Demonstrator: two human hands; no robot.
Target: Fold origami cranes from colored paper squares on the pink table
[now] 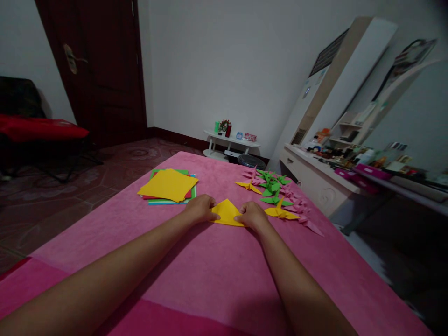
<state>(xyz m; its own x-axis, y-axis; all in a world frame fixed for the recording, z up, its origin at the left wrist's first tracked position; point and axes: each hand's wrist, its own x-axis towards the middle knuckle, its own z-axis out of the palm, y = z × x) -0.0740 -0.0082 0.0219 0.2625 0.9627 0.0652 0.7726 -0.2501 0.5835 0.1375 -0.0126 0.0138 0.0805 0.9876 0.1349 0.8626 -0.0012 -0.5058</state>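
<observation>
A yellow sheet of origami paper point(227, 213), folded into a triangle with its peak pointing away from me, lies on the pink cloth. My left hand point(202, 208) is closed on its left corner, thumb on top. At the right corner, my right hand point(252, 215) pinches the paper the same way. To the left sits a stack of coloured paper squares point(170, 185), yellow on top. Just right of my right hand rests a yellow paper crane point(282, 212), with a second yellow crane point(248, 187) farther back.
Several green paper cranes point(271, 184) and pink ones point(296, 203) crowd the right edge of the pink-covered table point(196, 270). A cluttered dresser point(315, 170) stands at right, a small white shelf point(233, 139) behind, a red-draped chair point(42, 128) at left.
</observation>
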